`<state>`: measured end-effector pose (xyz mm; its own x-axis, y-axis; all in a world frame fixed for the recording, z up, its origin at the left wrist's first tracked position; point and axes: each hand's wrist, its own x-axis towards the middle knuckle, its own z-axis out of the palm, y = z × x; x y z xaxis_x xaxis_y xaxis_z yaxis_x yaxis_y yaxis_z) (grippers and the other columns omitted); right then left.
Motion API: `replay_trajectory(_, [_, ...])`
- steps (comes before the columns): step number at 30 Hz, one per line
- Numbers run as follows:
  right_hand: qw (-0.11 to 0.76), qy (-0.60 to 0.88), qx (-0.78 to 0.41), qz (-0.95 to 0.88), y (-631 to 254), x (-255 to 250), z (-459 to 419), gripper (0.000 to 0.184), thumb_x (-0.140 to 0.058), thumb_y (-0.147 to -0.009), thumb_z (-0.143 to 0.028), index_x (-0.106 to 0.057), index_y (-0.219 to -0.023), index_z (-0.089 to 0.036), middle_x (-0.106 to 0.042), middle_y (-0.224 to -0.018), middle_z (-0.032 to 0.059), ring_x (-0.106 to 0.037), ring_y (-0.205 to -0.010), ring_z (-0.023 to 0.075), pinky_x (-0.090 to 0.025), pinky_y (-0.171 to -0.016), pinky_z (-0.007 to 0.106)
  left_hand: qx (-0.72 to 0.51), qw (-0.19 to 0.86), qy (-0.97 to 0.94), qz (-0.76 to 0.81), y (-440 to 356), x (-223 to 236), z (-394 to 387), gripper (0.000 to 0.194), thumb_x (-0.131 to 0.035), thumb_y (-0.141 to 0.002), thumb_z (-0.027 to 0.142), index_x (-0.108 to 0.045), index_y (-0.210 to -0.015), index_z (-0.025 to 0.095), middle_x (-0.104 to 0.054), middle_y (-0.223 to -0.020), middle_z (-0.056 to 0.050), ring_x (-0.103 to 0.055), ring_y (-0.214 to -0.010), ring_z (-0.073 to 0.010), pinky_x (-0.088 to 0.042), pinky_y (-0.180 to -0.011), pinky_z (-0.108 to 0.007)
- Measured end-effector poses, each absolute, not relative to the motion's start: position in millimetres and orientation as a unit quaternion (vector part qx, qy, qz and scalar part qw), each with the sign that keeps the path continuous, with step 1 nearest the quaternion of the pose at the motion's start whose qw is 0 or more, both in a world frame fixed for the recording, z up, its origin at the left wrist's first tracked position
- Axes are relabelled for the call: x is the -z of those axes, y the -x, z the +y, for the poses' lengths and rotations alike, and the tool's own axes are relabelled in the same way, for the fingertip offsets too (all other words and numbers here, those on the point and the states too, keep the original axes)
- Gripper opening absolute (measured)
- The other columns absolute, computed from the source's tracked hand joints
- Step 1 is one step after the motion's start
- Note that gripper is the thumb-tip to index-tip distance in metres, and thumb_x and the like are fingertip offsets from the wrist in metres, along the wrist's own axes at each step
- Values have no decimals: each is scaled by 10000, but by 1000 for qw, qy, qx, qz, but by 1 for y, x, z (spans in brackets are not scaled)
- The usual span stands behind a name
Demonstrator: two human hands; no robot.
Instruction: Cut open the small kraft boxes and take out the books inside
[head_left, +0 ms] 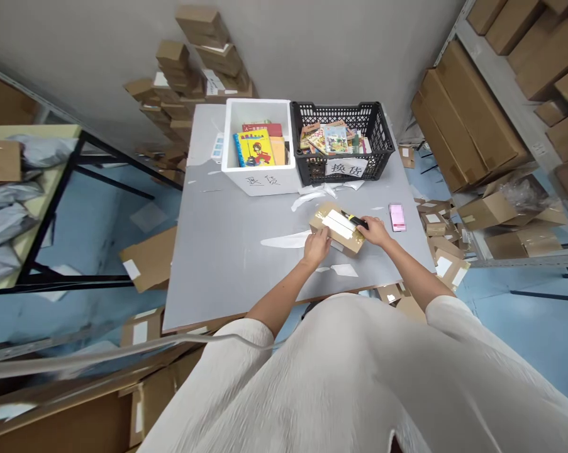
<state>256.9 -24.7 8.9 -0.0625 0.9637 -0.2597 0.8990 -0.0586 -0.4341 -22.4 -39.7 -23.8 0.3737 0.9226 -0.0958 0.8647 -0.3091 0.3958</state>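
A small brown cardboard box (pixel 317 217) with a white label (pixel 339 224) on top lies on the grey table (pixel 217 251), turned at an angle. My left hand (pixel 317 246) presses on its near left edge, fingers bent over the label side. Closed around a black and yellow utility knife (pixel 356 219), my right hand (pixel 374 231) is at the box's right end. The knife points left across the top of the box. Whether its blade touches the cardboard is too small to tell.
Behind the box stand a white foam bin (pixel 260 181) and a black plastic crate (pixel 382 148), both holding books. A pink-screened phone (pixel 397 217) lies to the right. Paper scraps (pixel 286 241) are scattered about. Cardboard boxes (pixel 146 258) crowd the floor; shelves flank both sides.
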Motion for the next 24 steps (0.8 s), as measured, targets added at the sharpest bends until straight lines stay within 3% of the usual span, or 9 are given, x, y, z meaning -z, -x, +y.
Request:
replay_trajectory(4, [112, 677, -305, -660, -254, -1, -44, 443, -596, -1074, -480, -723, -1411, -222, -810, -1368, 129, -725, -1238, 353, -537, -1076, 447, -101, 218, -786, 570, 21, 28, -26, 389, -467, -1084, 182, -615, -1440, 232, -738, -1320, -152, -744, -1182, -337, -586, -1034, -462])
replay_trajectory(10, [188, 670, -375, -613, -245, 17, -63, 391, -639, -1037, -534, -710, -1299, -251, -838, -1186, 76, -769, -1082, 289, -595, -952, 393, -114, 204, -784, 575, 8, 23, -19, 450, -512, -1073, 256, -601, -1510, 196, -575, -1659, -205, -601, -1471, -381, -519, -1203, -529])
replay_trajectory(15, [249, 691, -358, -576, -258, 25, -55, 424, -628, -1010, -579, -701, -1261, -244, -792, -1281, 108, -739, -1121, 296, -605, -1023, 447, -86, 191, -780, 590, -25, 8, -26, 639, -598, -1067, 457, -529, -1645, 194, -498, -1745, -215, -493, -1569, -444, -447, -1247, -591])
replay_trajectory(20, [292, 699, -335, -560, -272, 26, -42, 448, -666, -965, -593, -708, -1222, -228, -710, -1379, 154, -713, -1200, 310, -579, -1127, 492, -24, 208, -783, 586, -59, 1, -34, 904, -651, -1032, 609, -354, -1788, 210, -379, -1833, -222, -403, -1637, -463, -377, -1292, -599])
replay_trajectory(24, [313, 689, -337, -560, -276, 25, -38, 425, -687, -955, -601, -718, -1175, -238, -692, -1435, 160, -677, -1311, 329, -523, -1219, 520, 28, 216, -797, 564, -57, 2, -35, 1042, -783, -954, 518, -280, -1823, 239, -251, -1891, -228, -300, -1700, -466, -320, -1322, -636])
